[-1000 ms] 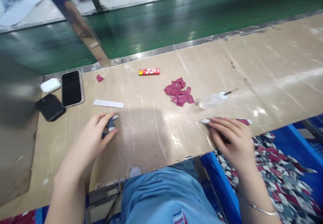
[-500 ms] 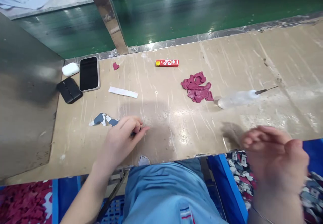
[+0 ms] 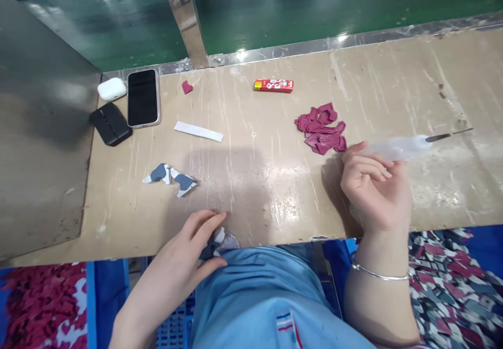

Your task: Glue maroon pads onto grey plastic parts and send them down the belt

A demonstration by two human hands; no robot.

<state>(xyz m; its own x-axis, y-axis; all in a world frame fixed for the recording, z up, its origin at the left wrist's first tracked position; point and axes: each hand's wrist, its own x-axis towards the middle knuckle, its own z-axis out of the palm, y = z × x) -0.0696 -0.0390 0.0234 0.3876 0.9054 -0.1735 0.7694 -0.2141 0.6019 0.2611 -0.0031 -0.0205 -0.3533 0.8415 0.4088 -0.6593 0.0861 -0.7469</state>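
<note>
At the front edge of the table, my left hand [image 3: 188,252] is closed around a small dark grey-and-white cut piece [image 3: 212,247], partly hidden by the fingers. Two similar grey-and-white pieces [image 3: 185,181] lie just beyond that hand. My right hand [image 3: 373,186] is over the table with its fingers loosely bent, and nothing shows in its palm. Its fingertips are by a pile of maroon cut pieces [image 3: 324,131]. Behind the same hand, partly covered by it, lies a clear bottle [image 3: 401,147] with a thin needle tip pointing right.
A phone [image 3: 143,99], a white earbud case [image 3: 112,89] and a black case [image 3: 111,123] sit by the metal panel [image 3: 43,129]. A white strip [image 3: 198,131], a red packet [image 3: 274,85] and a maroon scrap [image 3: 187,87] lie on the table. Blue bins [image 3: 92,302] of pieces stand below.
My left hand has drawn back to the table's front edge with the grey-and-white piece. My right hand has moved left and away from me, from above the right bin to beside the maroon pile.
</note>
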